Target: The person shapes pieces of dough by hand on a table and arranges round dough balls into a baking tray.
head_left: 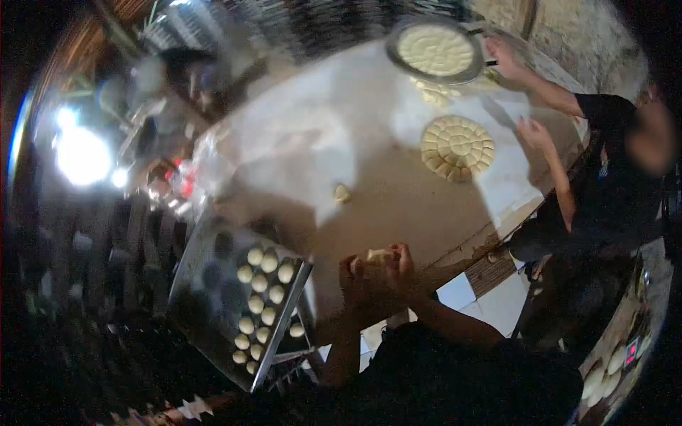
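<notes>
Close to the table's near edge, a small piece of pale dough (376, 254) is held between my two hands. The fingers of my left hand (351, 271) are closed on its left end. At its other end, my right hand (399, 261) pinches it. Farther out, a small lump of dough (342, 193) lies alone on the table (398, 206). To the left, a metal tray (206, 284) bears several round dough balls (259, 283).
A co-worker (604, 184) stands at the right, one hand on a round pan (479, 60) of cut dough. A scored dough round (458, 148) lies nearer. Left are a bright lamp (84, 156) and a plastic bag (206, 167); several dough pieces (600, 380) sit at lower right.
</notes>
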Tool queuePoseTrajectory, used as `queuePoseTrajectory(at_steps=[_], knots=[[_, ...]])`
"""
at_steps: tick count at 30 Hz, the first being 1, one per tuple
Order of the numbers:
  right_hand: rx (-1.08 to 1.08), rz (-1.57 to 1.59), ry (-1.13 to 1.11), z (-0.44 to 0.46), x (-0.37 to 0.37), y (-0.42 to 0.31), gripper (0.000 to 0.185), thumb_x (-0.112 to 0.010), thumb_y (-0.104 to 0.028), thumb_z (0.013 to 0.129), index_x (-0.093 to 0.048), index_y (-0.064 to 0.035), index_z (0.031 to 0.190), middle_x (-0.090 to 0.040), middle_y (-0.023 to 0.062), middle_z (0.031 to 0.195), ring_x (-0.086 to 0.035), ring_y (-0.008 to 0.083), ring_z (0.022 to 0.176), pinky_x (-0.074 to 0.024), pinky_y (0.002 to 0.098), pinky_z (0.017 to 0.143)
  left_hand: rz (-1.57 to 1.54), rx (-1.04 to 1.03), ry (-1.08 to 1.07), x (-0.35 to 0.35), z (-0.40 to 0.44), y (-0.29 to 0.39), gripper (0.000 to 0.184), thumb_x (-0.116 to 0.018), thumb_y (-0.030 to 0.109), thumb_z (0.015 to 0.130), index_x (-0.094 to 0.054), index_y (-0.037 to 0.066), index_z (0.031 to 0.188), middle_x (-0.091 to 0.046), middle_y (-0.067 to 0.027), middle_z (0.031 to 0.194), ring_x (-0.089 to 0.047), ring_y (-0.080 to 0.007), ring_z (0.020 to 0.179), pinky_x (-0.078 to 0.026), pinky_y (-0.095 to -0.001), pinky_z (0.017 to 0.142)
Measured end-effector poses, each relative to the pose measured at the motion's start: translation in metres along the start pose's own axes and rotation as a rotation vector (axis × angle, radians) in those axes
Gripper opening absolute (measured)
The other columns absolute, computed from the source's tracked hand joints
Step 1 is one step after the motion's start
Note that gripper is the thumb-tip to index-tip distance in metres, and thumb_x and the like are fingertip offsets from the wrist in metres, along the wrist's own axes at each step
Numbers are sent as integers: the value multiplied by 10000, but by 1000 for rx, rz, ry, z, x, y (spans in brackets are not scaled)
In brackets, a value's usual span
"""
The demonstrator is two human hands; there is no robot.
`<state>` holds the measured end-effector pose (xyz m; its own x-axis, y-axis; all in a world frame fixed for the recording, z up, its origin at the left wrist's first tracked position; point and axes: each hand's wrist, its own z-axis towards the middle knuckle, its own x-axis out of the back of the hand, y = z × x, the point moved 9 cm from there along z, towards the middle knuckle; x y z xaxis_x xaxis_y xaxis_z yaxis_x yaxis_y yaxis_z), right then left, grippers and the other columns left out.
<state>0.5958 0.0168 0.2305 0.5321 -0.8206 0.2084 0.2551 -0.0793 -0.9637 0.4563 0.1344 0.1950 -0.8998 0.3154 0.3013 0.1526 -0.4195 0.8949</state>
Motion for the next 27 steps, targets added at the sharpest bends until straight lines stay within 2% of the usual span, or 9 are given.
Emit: queuePoseTrajectory(at_steps=[2, 7, 10, 13, 15, 17, 18, 21, 27], knots=[[-433, -180, -40, -1, 9, 59, 434, -487, -398, 927, -464, -4, 1108, -523, 140, 1025, -528, 230, 924, -444, 398, 791, -10, 106, 5, 22, -17, -13, 325, -487, 318, 950, -510, 3, 1027, -543, -111, 891, -525, -225, 846, -440, -353, 748], [-205, 375, 367, 60, 115, 79, 301, -485, -313, 915, -497, -17, 964, -511, 118, 906, -492, 202, 862, -409, 369, 765, 56, 392, -64, 55, -51, -38, 317, -502, 330, 935, -523, 15, 953, -539, -151, 889, -537, -254, 826, -445, -387, 727], [114, -256, 420, 79, 160, 47, 316, -506, -333, 915, -515, -18, 947, -527, 150, 995, -507, 319, 886, -401, 407, 825, 228, -380, -168, 42, -56, 16, 316, -540, 334, 903, -526, 19, 921, -530, -171, 878, -539, -317, 815, -436, -440, 759], [29, -359, -248, 89, 124, 62, 207, -502, -244, 885, -528, -40, 864, -521, 151, 972, -488, 330, 920, -373, 450, 854, 454, -320, -334, 25, -37, 35, 291, -581, 306, 863, -537, 21, 905, -521, -167, 860, -517, -362, 820, -408, -481, 799], [568, -921, -555, 84, 94, 26, 150, -502, -181, 840, -530, -34, 853, -513, 185, 947, -471, 365, 937, -357, 482, 868, 599, -290, -248, 23, -7, 29, 292, -588, 314, 859, -547, 27, 895, -537, -166, 890, -517, -364, 860, -399, -476, 826], [685, -1113, -605, 117, 71, 102, 345, -570, -272, 848, -520, 16, 1032, -487, 151, 1037, -469, 355, 974, -362, 502, 898, 747, -256, -175, 16, 26, 24, 292, -594, 321, 854, -558, 33, 885, -552, -165, 920, -517, -366, 899, -390, -472, 853], [409, -717, -506, 142, 61, 137, 392, -561, -246, 847, -491, 27, 1119, -474, 174, 1108, -453, 383, 1037, -336, 515, 953, 825, -237, -152, 10, 37, 21, 292, -597, 325, 852, -564, 36, 880, -559, -165, 935, -517, -366, 918, -386, -469, 866], [560, -586, -271, 131, 20, 45, 183, -473, -192, 854, -532, -20, 874, -513, 244, 948, -462, 428, 934, -348, 540, 875, 573, -38, -159, -45, 59, 13, 296, -596, 325, 849, -588, 36, 914, -585, -149, 991, -523, -365, 976, -382, -463, 896], [514, -508, -783, 49, 43, 85, 291, -546, -198, 814, -550, 21, 1006, -507, 258, 1099, -439, 458, 1106, -299, 539, 1027, 895, -140, -565, -77, -12, 15, 232, -572, 235, 818, -622, 81, 983, -601, -158, 1015, -541, -350, 990, -408, -462, 893]])
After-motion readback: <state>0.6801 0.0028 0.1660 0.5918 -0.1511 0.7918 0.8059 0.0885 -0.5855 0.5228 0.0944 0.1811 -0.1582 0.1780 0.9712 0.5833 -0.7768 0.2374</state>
